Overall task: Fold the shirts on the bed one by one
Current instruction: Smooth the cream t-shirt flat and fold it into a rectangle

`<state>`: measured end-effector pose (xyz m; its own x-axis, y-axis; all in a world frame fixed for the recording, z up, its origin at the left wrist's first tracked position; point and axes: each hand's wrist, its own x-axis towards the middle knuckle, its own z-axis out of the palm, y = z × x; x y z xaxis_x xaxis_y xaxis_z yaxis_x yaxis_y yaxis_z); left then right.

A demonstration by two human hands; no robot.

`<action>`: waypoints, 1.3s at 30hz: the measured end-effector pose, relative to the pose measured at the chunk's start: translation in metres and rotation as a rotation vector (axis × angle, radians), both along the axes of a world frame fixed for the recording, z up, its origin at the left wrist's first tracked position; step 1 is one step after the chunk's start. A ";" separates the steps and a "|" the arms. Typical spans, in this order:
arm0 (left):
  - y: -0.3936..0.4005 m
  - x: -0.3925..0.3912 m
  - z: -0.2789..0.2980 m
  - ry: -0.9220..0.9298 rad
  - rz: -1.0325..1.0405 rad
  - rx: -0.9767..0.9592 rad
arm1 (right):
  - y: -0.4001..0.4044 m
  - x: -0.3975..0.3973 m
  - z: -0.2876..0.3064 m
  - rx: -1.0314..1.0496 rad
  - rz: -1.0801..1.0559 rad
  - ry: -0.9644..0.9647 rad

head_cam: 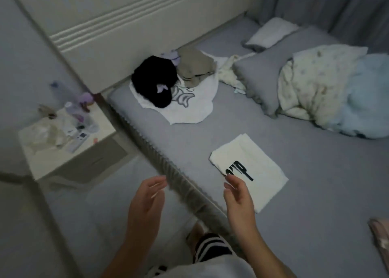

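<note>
White folded shirt (249, 172) lies finished near the bed's (294, 204) edge, both hands, left hand (147, 202) and right hand (237, 197), hovering empty and slack-fingered beside it, so the next reach likely goes to the unfolded pile (174, 86) beyond it by the headboard.

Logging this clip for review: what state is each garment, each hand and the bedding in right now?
White printed shirt: folded flat near the bed edge, not held.
Black garment: unfolded, heaped on the pile.
Beige garment: crumpled on the pile.
White cartoon shirt: spread under the pile.
Left hand: fingers straight, empty.
Right hand: open, empty.
Blanket: bunched.
</note>
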<state>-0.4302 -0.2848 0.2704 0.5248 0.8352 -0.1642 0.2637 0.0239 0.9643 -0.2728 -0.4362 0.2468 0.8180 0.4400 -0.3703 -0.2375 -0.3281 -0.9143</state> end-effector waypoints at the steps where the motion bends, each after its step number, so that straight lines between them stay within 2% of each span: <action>1: 0.007 0.021 -0.004 0.024 -0.064 -0.013 | -0.001 0.017 -0.007 -0.017 -0.051 0.017; 5: 0.032 0.104 -0.023 0.076 -0.276 -0.019 | -0.001 0.081 -0.024 -0.073 -0.220 0.001; 8: 0.044 0.160 -0.060 0.167 -0.418 -0.122 | -0.008 0.119 -0.055 -0.143 -0.405 0.032; 12: 0.060 0.236 -0.157 0.404 -0.566 -0.223 | -0.028 0.143 -0.142 -0.360 -0.666 0.191; 17: 0.084 0.364 -0.314 0.637 -0.759 -0.068 | -0.063 0.174 -0.280 -0.591 -0.919 0.507; 20: 0.098 0.427 -0.389 0.753 -0.873 0.071 | -0.080 0.199 -0.346 -0.655 -0.941 0.515; 22: 0.107 0.448 -0.415 0.807 -0.884 0.089 | -0.086 0.202 -0.369 -0.741 -0.952 0.479; 25: 0.114 0.452 -0.424 0.809 -0.925 -0.042 | -0.083 0.184 -0.376 -0.703 -0.990 0.430; 28: 0.118 0.432 -0.416 0.823 -0.979 -0.159 | -0.079 0.160 -0.370 -0.628 -0.931 0.502; 31: 0.121 0.424 -0.409 0.875 -0.911 -0.310 | -0.083 0.147 -0.360 -0.543 -0.834 0.604; 33: 0.122 0.433 -0.407 0.843 -0.880 -0.302 | -0.089 0.144 -0.354 -0.453 -0.761 0.712; 35: 0.121 0.448 -0.407 0.787 -0.877 -0.292 | -0.096 0.147 -0.357 -0.418 -0.752 0.695; 37: 0.116 0.459 -0.408 0.754 -0.909 -0.263 | -0.101 0.160 -0.366 -0.407 -0.892 0.587; 39: 0.107 0.465 -0.412 0.734 -0.977 -0.118 | -0.097 0.176 -0.377 -0.369 -1.046 0.492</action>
